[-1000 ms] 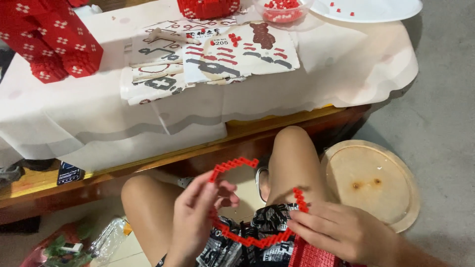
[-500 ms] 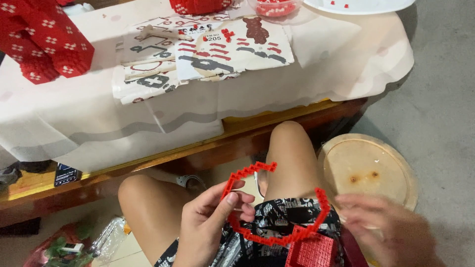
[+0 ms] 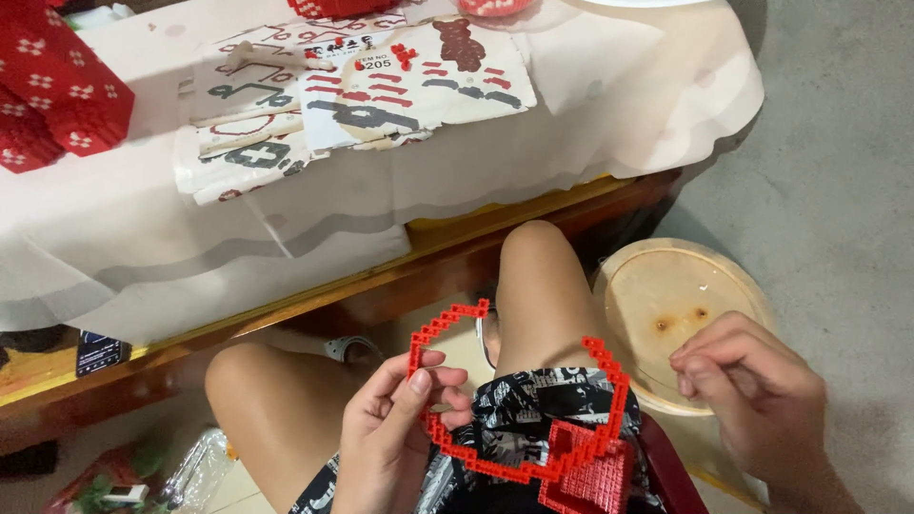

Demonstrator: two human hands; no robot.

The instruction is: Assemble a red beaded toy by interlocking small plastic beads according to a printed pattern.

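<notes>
Left hand [image 3: 395, 433] is up in front of the lap, palm turned towards the person, thumb pressed against the curled index finger in a tight pinch. The other fingers fold in loosely behind it, and the wrist runs down out of the bottom edge. Right hand [image 3: 752, 400] sits off to the side, well apart from the left, back of the hand showing. Its fingers are bunched together, tips drawn in against the thumb, wrist angling away to the lower right corner.
</notes>
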